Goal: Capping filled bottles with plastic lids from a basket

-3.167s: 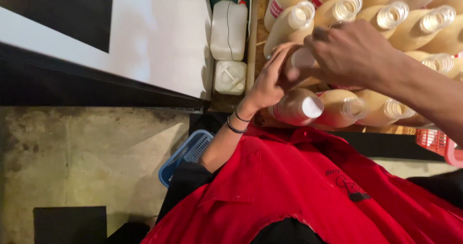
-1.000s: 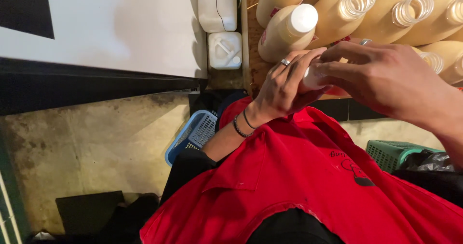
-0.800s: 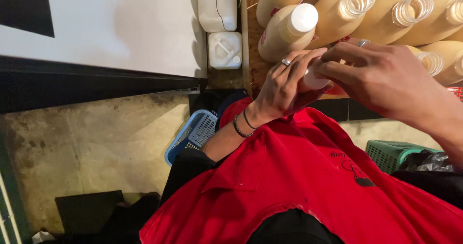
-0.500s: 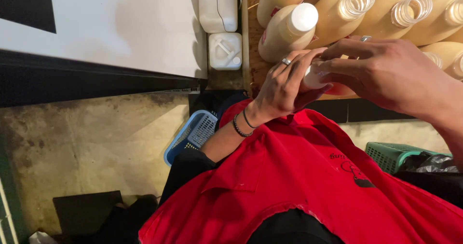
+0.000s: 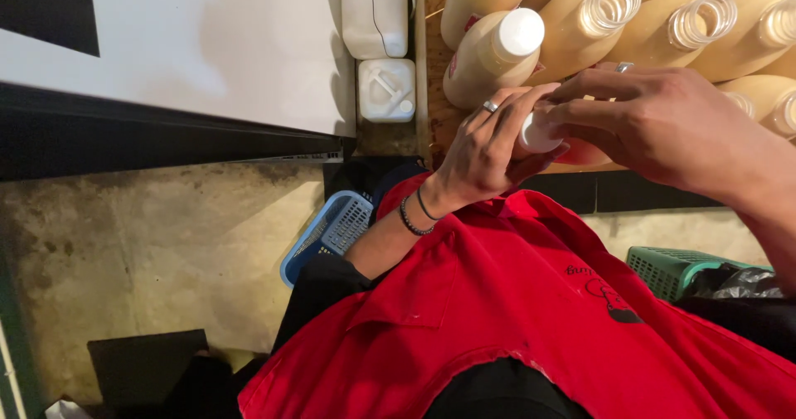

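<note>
A white cap (image 5: 537, 134) is gripped between both hands, at the point where their fingertips meet. The left hand (image 5: 485, 150) is curled around it from below and from the left, with its fingers closed against the cap's side; a ring is worn on one finger and two bracelets on the wrist. The right hand (image 5: 663, 121) is laid over the cap from above and from the right, its fingers bent down onto the cap's top and edge. Only a small part of the cap is left showing between the fingers. The bottle (image 5: 584, 152) under the cap is almost wholly hidden by the right hand, so that only a reddish patch of it can be made out just right of the cap.

Just above the grip, a capped bottle (image 5: 489, 58) of cream-coloured liquid is lying nearly touching the left fingertips. To its right, above the right hand, open bottles (image 5: 663, 25) of the same liquid are ranged in a row. Further left of the grip, a white jerrycan (image 5: 385, 89) is seen. Below the left forearm, a blue basket (image 5: 327, 235) stands on the floor, and a green basket (image 5: 676, 268) is placed under the right forearm.
</note>
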